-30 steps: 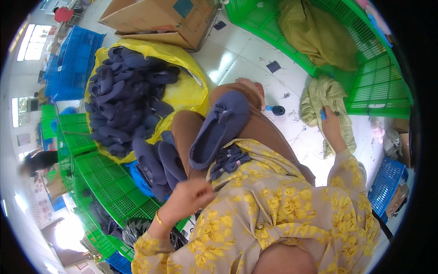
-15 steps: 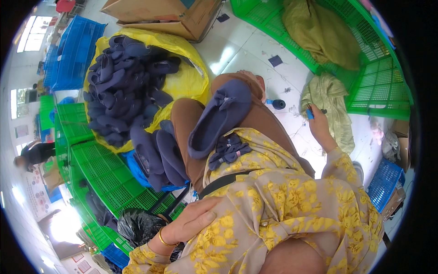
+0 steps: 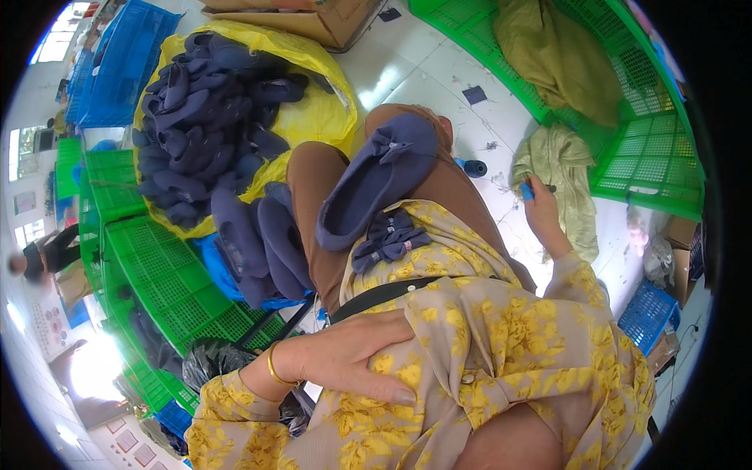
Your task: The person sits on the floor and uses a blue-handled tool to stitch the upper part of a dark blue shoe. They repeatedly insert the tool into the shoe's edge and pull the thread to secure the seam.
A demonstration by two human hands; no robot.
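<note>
White tiled floor (image 3: 423, 74); soft navy slipper (image 3: 376, 188) on lap.

white tiled floor (image 3: 407, 74) under me, crowded with crates and slippers.
on it sit a yellow sack (image 3: 313, 117) heaped with dark blue slippers (image 3: 204, 102), green plastic crates (image 3: 650, 149), a blue crate (image 3: 110, 63), a cardboard box (image 3: 329, 19), an olive cloth (image 3: 560, 168) and a dark thread spool (image 3: 473, 168).
</note>
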